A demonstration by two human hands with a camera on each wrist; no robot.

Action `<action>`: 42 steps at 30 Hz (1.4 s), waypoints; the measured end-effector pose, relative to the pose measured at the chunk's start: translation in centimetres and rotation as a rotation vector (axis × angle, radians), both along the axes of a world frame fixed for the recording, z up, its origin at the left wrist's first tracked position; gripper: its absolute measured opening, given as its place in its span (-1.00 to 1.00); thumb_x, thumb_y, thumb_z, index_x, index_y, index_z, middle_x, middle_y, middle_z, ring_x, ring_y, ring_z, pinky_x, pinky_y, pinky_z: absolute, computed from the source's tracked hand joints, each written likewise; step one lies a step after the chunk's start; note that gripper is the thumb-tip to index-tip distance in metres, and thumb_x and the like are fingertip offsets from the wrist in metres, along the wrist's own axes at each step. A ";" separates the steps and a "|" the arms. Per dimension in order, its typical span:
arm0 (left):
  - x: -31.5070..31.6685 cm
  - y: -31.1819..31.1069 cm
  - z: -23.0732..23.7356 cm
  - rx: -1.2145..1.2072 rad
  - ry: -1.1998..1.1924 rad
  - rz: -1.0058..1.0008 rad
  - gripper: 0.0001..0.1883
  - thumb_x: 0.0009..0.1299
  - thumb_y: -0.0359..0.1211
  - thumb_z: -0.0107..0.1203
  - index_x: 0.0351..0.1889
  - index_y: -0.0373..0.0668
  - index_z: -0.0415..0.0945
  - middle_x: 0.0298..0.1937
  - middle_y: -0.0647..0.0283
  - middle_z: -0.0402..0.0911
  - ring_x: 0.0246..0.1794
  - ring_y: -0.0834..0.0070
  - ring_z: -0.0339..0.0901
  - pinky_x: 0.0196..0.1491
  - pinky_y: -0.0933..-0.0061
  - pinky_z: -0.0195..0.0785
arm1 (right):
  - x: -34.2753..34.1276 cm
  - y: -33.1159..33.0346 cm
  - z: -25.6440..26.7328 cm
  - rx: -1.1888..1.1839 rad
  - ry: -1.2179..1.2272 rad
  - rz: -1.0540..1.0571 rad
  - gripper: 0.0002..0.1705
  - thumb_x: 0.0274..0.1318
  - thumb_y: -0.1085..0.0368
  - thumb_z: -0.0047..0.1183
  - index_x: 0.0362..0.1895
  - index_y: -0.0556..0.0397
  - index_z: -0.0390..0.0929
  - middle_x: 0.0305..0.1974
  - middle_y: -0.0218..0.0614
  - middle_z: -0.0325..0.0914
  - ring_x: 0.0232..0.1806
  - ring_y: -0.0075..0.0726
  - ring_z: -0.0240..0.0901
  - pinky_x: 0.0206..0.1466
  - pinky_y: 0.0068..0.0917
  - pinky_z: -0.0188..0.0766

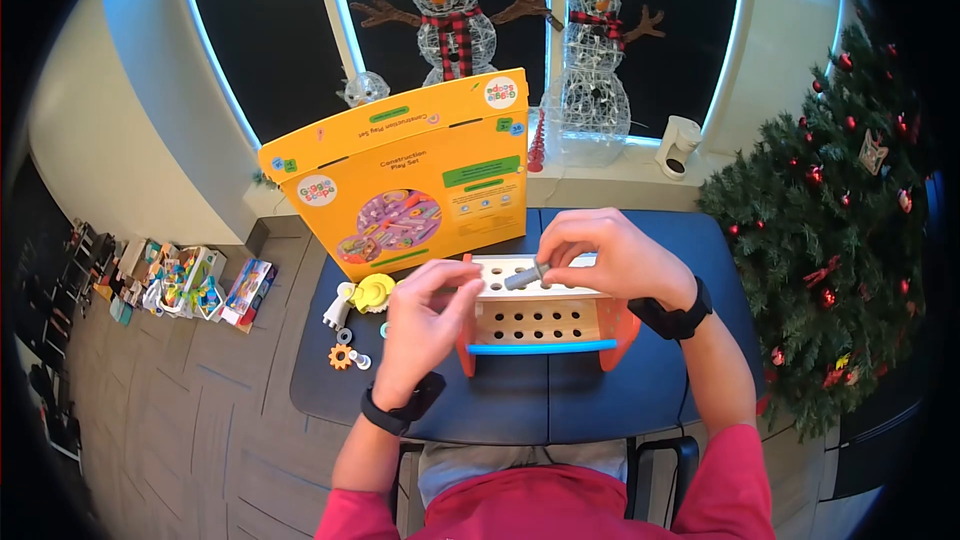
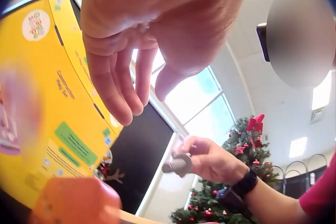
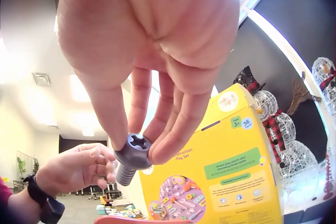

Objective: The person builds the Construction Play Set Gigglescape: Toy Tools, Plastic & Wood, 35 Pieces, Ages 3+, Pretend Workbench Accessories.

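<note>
A grey toy bolt (image 1: 522, 278) with a ribbed shank is pinched at its head between the thumb and fingers of my right hand (image 1: 612, 252). The right wrist view shows the star-shaped recess in the head of the bolt (image 3: 137, 149). Its shank points toward my left hand (image 1: 428, 318), which is held up to the left with loosely bent fingers and nothing in them. Beneath both hands stands a toy workbench (image 1: 540, 348) with a white perforated top, a wooden panel with holes, orange-red sides and a blue front bar.
A yellow play set box (image 1: 440, 170) stands open behind the bench on the dark table (image 1: 500, 408). Left of the bench lie a yellow toy piece (image 1: 374, 292), an orange gear (image 1: 341, 356) and several small parts. A decorated tree (image 1: 830, 230) flanks the table's right side.
</note>
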State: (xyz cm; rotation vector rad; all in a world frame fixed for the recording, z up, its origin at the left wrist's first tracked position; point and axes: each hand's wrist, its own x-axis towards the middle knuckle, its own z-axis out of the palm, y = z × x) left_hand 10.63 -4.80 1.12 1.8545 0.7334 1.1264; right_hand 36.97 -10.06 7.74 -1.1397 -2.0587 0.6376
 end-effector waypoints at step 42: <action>-20.8 11.5 -15.5 -0.286 0.989 0.723 -0.70 0.01 -0.21 0.59 -0.43 -0.17 0.77 -0.55 0.21 0.72 -0.57 0.42 0.66 -0.36 0.36 0.56 | 6.9 5.3 -4.2 -0.233 -0.252 -0.139 -0.73 0.04 0.49 0.38 -0.12 0.17 0.72 -0.20 -0.22 0.75 -0.14 -0.32 0.72 0.02 -0.39 0.68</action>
